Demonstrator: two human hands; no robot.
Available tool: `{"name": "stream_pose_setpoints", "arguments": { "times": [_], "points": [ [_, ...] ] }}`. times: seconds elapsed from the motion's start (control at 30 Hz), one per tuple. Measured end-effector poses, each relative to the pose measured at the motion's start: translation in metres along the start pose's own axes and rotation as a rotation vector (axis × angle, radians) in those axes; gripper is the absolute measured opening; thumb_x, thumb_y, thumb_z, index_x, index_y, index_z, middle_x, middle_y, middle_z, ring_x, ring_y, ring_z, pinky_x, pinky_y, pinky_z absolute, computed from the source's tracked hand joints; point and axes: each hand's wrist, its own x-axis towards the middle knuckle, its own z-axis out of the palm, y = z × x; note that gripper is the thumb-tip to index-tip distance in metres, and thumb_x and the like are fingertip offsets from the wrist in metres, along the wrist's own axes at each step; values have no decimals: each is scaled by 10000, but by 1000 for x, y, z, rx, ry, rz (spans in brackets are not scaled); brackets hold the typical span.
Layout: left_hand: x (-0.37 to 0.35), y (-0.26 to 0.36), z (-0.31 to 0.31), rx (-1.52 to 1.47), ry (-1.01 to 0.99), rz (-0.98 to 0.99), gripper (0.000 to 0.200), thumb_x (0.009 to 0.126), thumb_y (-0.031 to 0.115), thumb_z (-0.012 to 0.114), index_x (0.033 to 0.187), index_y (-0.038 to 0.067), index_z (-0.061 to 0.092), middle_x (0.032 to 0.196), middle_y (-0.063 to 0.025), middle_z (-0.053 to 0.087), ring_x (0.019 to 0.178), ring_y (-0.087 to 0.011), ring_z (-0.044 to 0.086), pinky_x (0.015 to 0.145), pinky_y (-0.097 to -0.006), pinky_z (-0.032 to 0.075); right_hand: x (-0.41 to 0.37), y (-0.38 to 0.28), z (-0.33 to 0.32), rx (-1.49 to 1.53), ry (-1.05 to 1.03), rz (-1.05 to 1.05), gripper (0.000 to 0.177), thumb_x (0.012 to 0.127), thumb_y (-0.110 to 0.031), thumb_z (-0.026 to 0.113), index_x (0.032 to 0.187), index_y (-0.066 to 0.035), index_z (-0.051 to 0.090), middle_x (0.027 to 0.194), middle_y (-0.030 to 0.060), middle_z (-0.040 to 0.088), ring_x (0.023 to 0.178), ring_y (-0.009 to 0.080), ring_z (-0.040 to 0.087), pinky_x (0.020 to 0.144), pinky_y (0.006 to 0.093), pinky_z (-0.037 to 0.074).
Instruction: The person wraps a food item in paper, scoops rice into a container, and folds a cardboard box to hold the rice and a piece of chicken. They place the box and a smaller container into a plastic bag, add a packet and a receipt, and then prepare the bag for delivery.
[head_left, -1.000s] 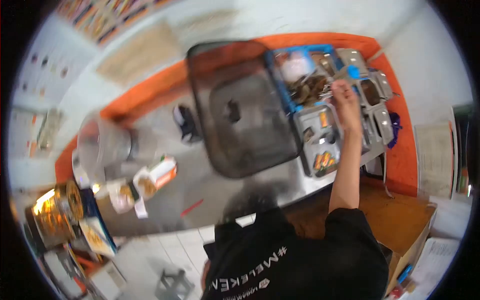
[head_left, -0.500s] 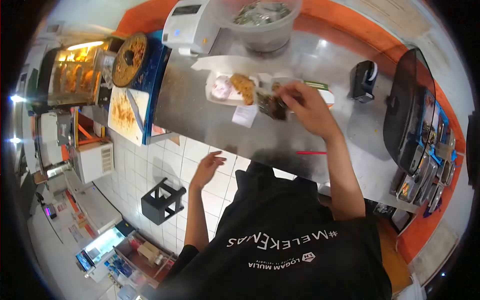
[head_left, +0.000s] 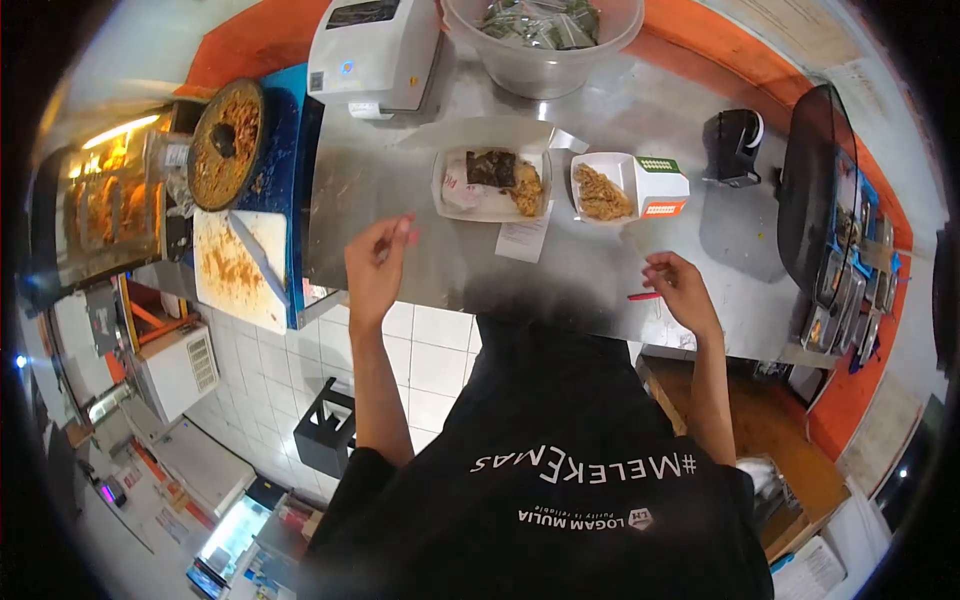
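Note:
My left hand (head_left: 377, 265) hovers over the counter's front edge, left of the open paper box, its fingers curled together. A small pink bit shows at the fingertips; I cannot make out what it is. On the right, my right hand (head_left: 684, 292) is loosely curled with fingers apart, beside a red pen (head_left: 642, 296) that it partly hides. The open paper box (head_left: 445, 205) holds a dark packet (head_left: 490, 168), a wrapped white bundle (head_left: 463, 194) and a fried piece (head_left: 527, 190). Right of it stands a smaller carton (head_left: 661, 186) with fried food (head_left: 602, 195).
A paper slip (head_left: 522, 240) lies before the box. Behind are a label printer (head_left: 375, 55) and a clear tub (head_left: 545, 72) of packets. A tape dispenser (head_left: 735, 150) and dark lid (head_left: 818, 200) stand right. A knife (head_left: 258, 260) rests on a cutting board (head_left: 230, 285) at left.
The dark packet that my right hand held now lies in the box. My right hand has drawn back toward the pen. My left hand has risen to the counter's edge and its fingers have closed.

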Motion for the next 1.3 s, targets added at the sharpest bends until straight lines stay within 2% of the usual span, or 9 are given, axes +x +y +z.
{"name": "stream_pose_setpoints", "arguments": {
  "times": [0.13,0.33,0.53,0.63,0.77,0.9,0.97,1.07,1.3],
  "points": [
    [32,10,25,168,-240,23,209,969,164,659,1025,-26,725,859,-79,721,787,-141,669,708,-253,510,-39,33,11,-374,274,34,268,862,20,631,1124,-34,632,1006,139,651,896,288,677,780,379,546],
    [33,-14,37,344,-246,116,158,935,124,674,970,-29,698,804,-145,693,714,-204,665,666,-328,509,-38,77,31,-662,354,60,270,851,18,626,1115,-40,638,1214,167,531,957,388,649,816,456,563],
    [122,114,65,134,51,755,138,937,113,686,1023,13,727,883,-95,724,764,-148,646,734,-298,512,-25,90,35,-574,408,-23,178,887,-41,630,1064,-35,644,1145,178,562,942,389,651,766,464,558],
    [216,170,95,86,-172,769,475,858,383,661,1210,65,689,1153,-235,690,1027,-302,683,890,-459,501,-27,79,35,-606,409,47,166,898,-52,629,1063,-37,639,1153,160,563,893,381,655,753,472,552],
    [318,156,149,1200,-921,711,232,782,198,705,915,16,758,1024,-217,725,941,-349,700,800,-438,531,-32,54,38,-477,512,2,143,919,-64,641,1051,-9,626,1101,141,584,823,323,661,718,432,541],
    [327,127,188,1388,-760,430,148,916,109,696,1052,60,729,994,-118,743,871,-169,694,757,-315,541,-45,41,45,-308,612,-38,117,932,-36,635,1040,8,624,1005,147,602,740,258,621,661,373,511],
    [324,133,189,1403,-805,590,181,897,101,712,1075,74,730,1014,-117,747,889,-168,701,752,-314,546,-53,39,52,-232,656,21,101,935,-28,633,1026,14,626,971,138,611,697,213,593,612,337,477],
    [325,123,176,1217,-728,684,209,759,145,700,914,21,765,1014,-212,729,902,-354,709,778,-449,535,-58,39,62,-129,652,92,94,941,-41,636,1020,9,630,967,123,620,702,190,594,595,320,461],
    [329,125,164,1065,-570,756,151,804,85,650,904,21,742,951,-224,722,880,-372,703,756,-452,537,-42,19,61,-73,586,44,91,946,-44,636,1019,9,629,950,110,629,691,158,592,578,290,449]
  ]
}}
